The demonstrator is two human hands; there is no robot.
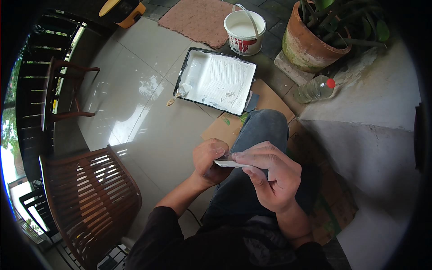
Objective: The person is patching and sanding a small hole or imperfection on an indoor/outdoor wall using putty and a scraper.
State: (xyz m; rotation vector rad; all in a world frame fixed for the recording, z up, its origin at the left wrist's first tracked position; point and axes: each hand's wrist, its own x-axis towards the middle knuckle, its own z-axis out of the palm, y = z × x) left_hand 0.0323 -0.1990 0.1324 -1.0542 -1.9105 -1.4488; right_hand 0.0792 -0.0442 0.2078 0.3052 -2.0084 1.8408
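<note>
Above my knee, my left hand (210,158) is closed around one end of a thin, flat, white-smeared piece (230,164). What lies inside that fist is hidden, so I cannot tell if the piece has a handle. The fingers and thumb of my right hand (274,173) pinch its other end, with whitish smears on the fingertips. Beyond my knee lies a black-rimmed paint tray (216,81) coated with white paint. A paintbrush (179,94) with white bristles rests across its near left corner, handle pointing out over the floor.
A bucket of white paint (245,33) stands behind the tray, beside a pinkish mat (193,20). At right are a potted plant (310,42), a red-capped bottle (315,89) and a low wall (360,148). Cardboard (270,96) lies underfoot; a wooden chair (92,198) stands left.
</note>
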